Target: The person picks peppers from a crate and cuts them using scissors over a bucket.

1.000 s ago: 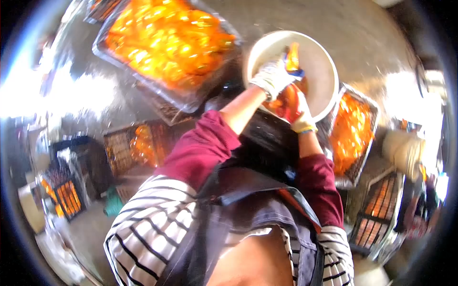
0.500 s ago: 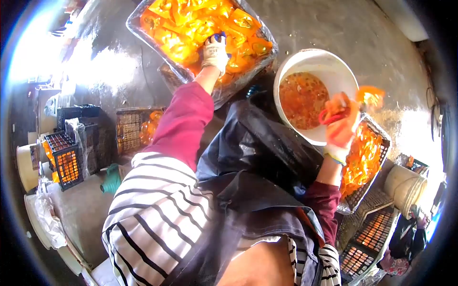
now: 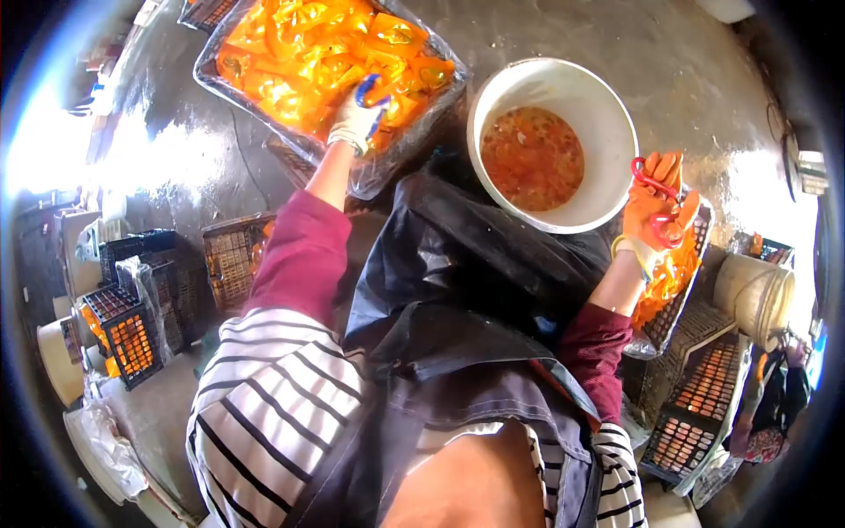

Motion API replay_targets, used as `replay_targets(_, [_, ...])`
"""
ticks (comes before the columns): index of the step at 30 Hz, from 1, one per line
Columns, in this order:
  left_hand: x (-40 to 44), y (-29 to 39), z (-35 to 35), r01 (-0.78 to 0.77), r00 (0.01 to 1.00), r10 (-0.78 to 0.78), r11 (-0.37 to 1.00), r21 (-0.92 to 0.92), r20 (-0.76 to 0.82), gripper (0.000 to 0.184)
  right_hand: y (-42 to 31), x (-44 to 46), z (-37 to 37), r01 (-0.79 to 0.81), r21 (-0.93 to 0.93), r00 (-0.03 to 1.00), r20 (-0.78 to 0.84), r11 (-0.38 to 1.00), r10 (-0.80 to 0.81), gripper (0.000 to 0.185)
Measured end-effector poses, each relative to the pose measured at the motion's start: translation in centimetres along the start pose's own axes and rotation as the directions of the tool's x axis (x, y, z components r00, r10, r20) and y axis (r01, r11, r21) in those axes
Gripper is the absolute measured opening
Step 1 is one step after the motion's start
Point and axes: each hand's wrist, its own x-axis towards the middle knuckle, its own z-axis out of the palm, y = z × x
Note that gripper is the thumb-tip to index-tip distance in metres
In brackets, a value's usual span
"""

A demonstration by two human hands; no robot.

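Observation:
My left hand (image 3: 359,116), in a white glove with blue fingertips, is over a plastic-lined crate (image 3: 398,160) heaped with shiny orange peppers (image 3: 299,62), some showing green stem ends. Its fingers curl round an orange pepper at the near right part of the heap. My right hand (image 3: 653,207), in an orange glove, holds red-handled scissors (image 3: 656,180); their blades are hidden. It is just right of a white bucket (image 3: 613,132) with reddish-orange wet scraps (image 3: 532,158) at the bottom. Below that hand, orange pepper pieces (image 3: 662,290) lie in another lined crate (image 3: 691,280).
A dark apron (image 3: 458,255) covers my lap between the crates. Black crates (image 3: 132,343) and a brown crate (image 3: 231,268) stand at left. At right are a cream bucket (image 3: 753,290) and more filled crates (image 3: 704,387). The floor (image 3: 695,97) looks wet.
The orange piece by my right hand is gone from there, and that hand has turned, showing the scissor handles. My left hand's fingers now curl round a pepper. The whole view has shifted.

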Motion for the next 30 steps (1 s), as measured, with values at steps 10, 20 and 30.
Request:
replay_targets(10, [-2.2,8.5,-0.9,0.143,0.988,-0.09,0.289,-0.947,0.122,0.039,1.8,0.7,2.5,-0.222,0.035,0.929,-0.294,0.974,0.222,0.05])
replay_targets(20, [-0.6,11.3,9.2,-0.543,0.772,0.613,0.774,0.325,-0.168,0.047,2.8,0.5,2.2,-0.293,-0.003,0.903,-0.329,0.956,0.275,0.047])
replay_targets(30, [-1.2,13.8,11.9,0.18,0.979,-0.188,0.98,0.089,0.084,0.027,3.6,-0.8,3.4,-0.217,-0.675,0.965,-0.041,0.705,0.258,0.044])
